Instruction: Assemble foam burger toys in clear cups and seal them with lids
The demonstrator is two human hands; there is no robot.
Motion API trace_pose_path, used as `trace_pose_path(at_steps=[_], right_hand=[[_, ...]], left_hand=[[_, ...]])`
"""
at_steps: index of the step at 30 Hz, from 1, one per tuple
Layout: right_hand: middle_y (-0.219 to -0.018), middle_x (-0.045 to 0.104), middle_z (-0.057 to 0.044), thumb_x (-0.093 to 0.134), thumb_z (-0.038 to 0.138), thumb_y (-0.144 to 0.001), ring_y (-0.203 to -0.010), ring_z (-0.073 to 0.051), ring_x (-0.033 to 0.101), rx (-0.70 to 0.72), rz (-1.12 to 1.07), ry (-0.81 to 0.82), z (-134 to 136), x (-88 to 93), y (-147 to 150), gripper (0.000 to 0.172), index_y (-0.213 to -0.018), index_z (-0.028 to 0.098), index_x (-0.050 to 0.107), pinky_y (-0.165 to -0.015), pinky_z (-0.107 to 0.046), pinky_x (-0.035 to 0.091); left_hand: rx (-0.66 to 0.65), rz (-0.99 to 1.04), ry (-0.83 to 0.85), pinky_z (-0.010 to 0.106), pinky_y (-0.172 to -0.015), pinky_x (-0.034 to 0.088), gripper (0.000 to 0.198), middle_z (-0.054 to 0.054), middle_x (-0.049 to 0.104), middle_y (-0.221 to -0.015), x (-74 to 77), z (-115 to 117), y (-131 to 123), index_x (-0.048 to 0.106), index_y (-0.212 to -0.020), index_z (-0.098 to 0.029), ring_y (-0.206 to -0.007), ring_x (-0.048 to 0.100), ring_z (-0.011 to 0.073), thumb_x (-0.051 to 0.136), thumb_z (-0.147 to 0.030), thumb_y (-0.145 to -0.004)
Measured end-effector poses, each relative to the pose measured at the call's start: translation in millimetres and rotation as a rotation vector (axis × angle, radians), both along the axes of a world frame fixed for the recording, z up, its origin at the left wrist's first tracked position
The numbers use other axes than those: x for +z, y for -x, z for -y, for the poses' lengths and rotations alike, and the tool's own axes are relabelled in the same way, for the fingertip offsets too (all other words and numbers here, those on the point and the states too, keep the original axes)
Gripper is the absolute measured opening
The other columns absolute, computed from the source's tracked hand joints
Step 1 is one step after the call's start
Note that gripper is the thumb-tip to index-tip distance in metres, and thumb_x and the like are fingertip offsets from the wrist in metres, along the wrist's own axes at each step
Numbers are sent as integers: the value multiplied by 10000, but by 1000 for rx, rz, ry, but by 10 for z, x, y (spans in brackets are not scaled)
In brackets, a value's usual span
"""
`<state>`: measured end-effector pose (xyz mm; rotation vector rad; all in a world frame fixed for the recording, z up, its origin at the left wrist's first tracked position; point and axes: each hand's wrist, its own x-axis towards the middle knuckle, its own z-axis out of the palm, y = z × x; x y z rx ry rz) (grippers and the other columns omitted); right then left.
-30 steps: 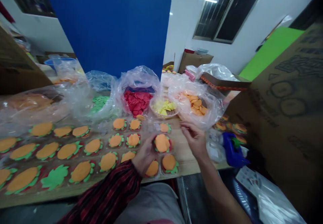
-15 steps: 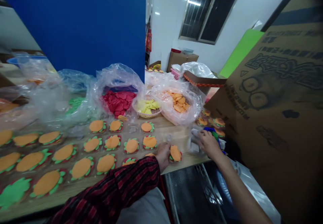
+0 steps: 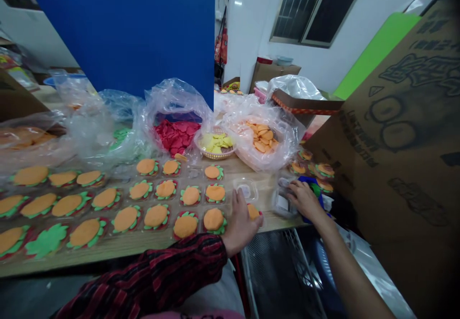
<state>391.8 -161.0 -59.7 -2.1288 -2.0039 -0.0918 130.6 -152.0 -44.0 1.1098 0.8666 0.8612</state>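
My left hand (image 3: 241, 223) is at the table's front edge, fingers stretched out and thumb apart. It partly covers a toy burger (image 3: 254, 211) with an orange top, and its fingertips reach the near edge of a clear plastic tray (image 3: 246, 187). To the right, the curled fingers of my right hand (image 3: 304, 197) are on a stack of clear plastic trays (image 3: 282, 198). Rows of similar burgers, each in a clear tray, cover the table to the left; one (image 3: 214, 220) lies right beside my left hand. A burger (image 3: 46, 240) at the left shows a green leaf layer on top.
Behind the rows stand plastic bags of red pieces (image 3: 176, 136) and orange pieces (image 3: 264, 138), with a basket (image 3: 217, 154) of yellow pieces between. A blue panel (image 3: 125, 36) rises behind them. A large cardboard box (image 3: 395, 165) borders the right; a dark crate (image 3: 273, 266) sits below the table edge.
My left hand has stretched out its fingers and turned over the burger by the edge. A tray now shows at its fingertips. My right hand stays at the stacked trays. The view has shifted.
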Motion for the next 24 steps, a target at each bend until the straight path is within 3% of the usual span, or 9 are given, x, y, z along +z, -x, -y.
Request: trace_pose_path(at_steps=[2, 6, 9, 14, 16, 18, 21, 22, 24], right_hand=[[-1006, 608, -111, 547, 165, -739, -885, -262, 506, 14, -9, -4, 1, -10, -14, 192, -882, 190, 672, -779, -376, 411], [-1019, 610, -112, 531, 172, -753, -910, -259, 505, 19, 3, -48, 3, -6, -58, 207, -905, 179, 672, -800, -378, 412], [-1035, 608, -123, 514, 177, -770, -950, -259, 500, 7, -24, -102, 36, 72, -48, 218, -926, 157, 665, -827, -385, 416], [-1057, 596, -116, 500, 165, -775, -982, -251, 501, -20, -80, -166, 207, 321, 110, 214, -932, 158, 645, -866, -404, 428], [-1065, 586, -113, 489, 170, -792, -997, -254, 498, -8, -89, -219, 309, 423, 234, 210, -948, 166, 630, -872, -418, 430], [-1078, 572, -118, 484, 194, -821, -1017, -261, 490, 25, -92, -284, 398, 510, 396, 205, -978, 169, 613, -869, -428, 435], [-1126, 548, -113, 507, 232, -837, -1060, -268, 472, 126, -94, -354, 435, 606, 703, 214, -1032, 199, 589, -854, -415, 448], [-1135, 547, -110, 511, 228, -837, -1067, -264, 471, 178, -99, -364, 418, 637, 820, 224, -1048, 207, 583, -846, -403, 457], [-1132, 554, -110, 490, 184, -841, -1060, -248, 483, 281, -118, -344, 343, 716, 1054, 231, -1052, 208, 582, -834, -377, 472]], left_hand=[[-102, -249, -419, 454, -1098, -66, 753, 193, 116, -1502, 43, -26, -27, 406, -1291, -123, -1386, -45, 322, 700, -208, -604], [-633, -670, -1005, 609, -1045, -38, 642, 247, 291, -1429, 47, -263, -82, 508, -1190, -97, -1366, 75, 392, 672, -408, -653], [-785, -864, -1131, 630, -1035, 82, 678, 255, 331, -1403, -40, -385, -24, 475, -1225, -92, -1336, 197, 397, 581, -523, -712], [-670, -880, -1149, 595, -1055, 84, 725, 213, 332, -1420, -150, -424, 207, 449, -1266, -152, -1321, 238, 392, 648, -500, -662], [-622, -788, -1072, 589, -1061, 23, 718, 207, 329, -1425, -40, -415, 262, 462, -1263, -152, -1339, 190, 389, 646, -504, -664], [-588, -586, -823, 562, -1074, 32, 686, 195, 342, -1422, 163, -370, 259, 466, -1266, -157, -1346, 191, 358, 591, -534, -707], [-495, -85, -77, 455, -1014, 295, 596, 158, 489, -1307, 469, -268, 145, 486, -1239, -179, -1206, 436, 283, 472, -561, -783], [-478, -10, 4, 428, -908, 403, 585, 144, 538, -1241, 537, -237, 98, 475, -1236, -194, -1109, 518, 265, 363, -588, -818], [-427, 211, 241, 341, -731, 474, 497, 97, 592, -1124, 610, -196, 37, 493, -1178, -226, -959, 588, 223, 384, -557, -824]])
